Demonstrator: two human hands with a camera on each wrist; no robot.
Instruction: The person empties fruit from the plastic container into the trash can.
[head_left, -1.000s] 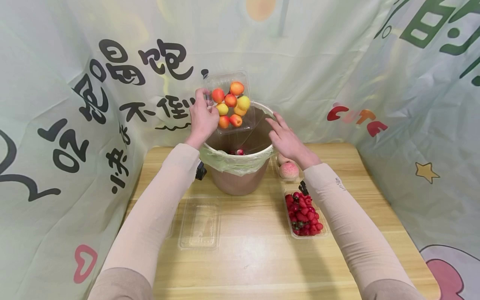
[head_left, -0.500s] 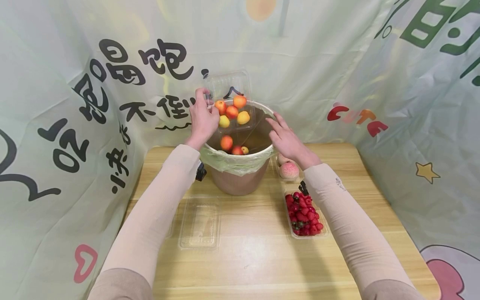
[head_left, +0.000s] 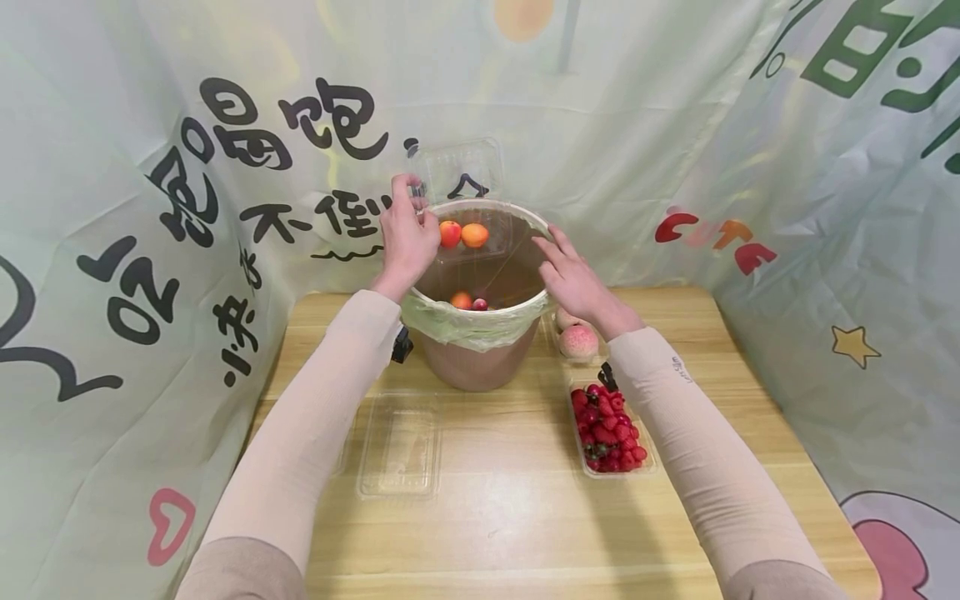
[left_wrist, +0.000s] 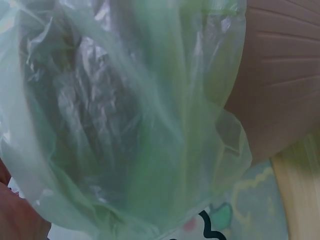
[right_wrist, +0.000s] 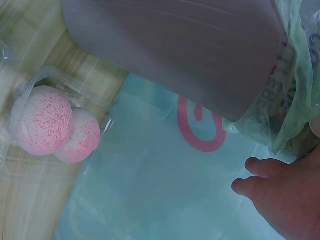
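The left hand [head_left: 407, 237] pinches the side of a clear plastic clamshell [head_left: 457, 160], which is tilted steeply over the bin [head_left: 477, 362], presumably so that gravity empties it; two orange-red apricots [head_left: 474, 235] show against its lower part, though I cannot tell whether they rest on it or are in the air; another apricot [head_left: 460, 300] and a small red fruit [head_left: 480, 305] are down inside the bin. The green bag [head_left: 480, 332] is folded outward over the rim, probably to keep the liner from slipping; the right hand [head_left: 577, 283] is at the rim's right side with fingers extended, likely steadying the bin; beside it, peaches [right_wrist: 42, 121] and raspberries [head_left: 607, 429] sit in separate trays on the tabletop [head_left: 510, 533], perhaps to keep kinds apart.
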